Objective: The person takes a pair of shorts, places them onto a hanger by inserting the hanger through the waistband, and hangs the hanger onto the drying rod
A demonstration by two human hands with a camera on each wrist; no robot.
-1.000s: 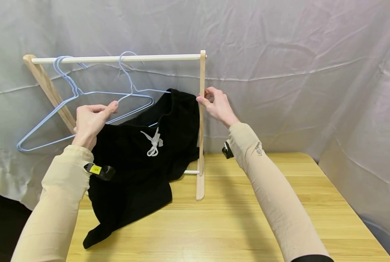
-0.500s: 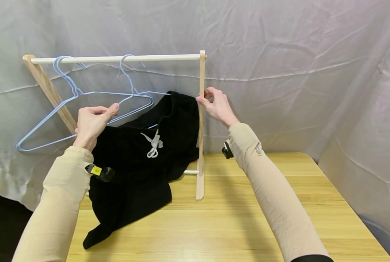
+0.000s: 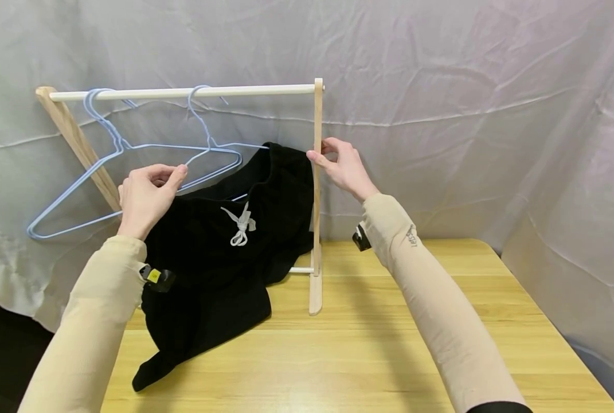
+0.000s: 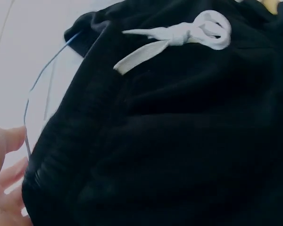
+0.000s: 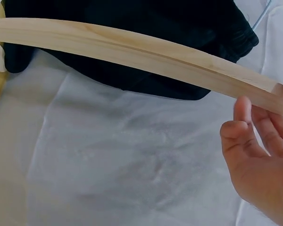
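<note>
In the head view, black shorts (image 3: 208, 246) with a white drawstring bow (image 3: 241, 225) hang on a light-blue clothes hanger (image 3: 203, 123), its hook over the white rail (image 3: 245, 90). My left hand (image 3: 147, 195) pinches the hanger's left arm between thumb and fingers, beside the waistband. The left wrist view shows the thumb (image 4: 14, 139) against the hanger wire. My right hand (image 3: 343, 166) grips the rack's right wooden post (image 3: 317, 201), thumb in front and fingers behind. In the right wrist view that post (image 5: 146, 52) runs across the shorts, with the curled fingers at its end.
Several blue hangers (image 3: 105, 129) hang at the rail's left part, beside the rack's left wooden post (image 3: 77, 140). The rack stands on a wooden table (image 3: 389, 321). A grey cloth backdrop (image 3: 441, 115) hangs behind. The shorts' lower leg reaches near the tabletop.
The hanger has dropped slightly, its hook coming down onto the rail. A gap has opened between my left thumb and fingers behind the thumb tip. My right hand stays at the post.
</note>
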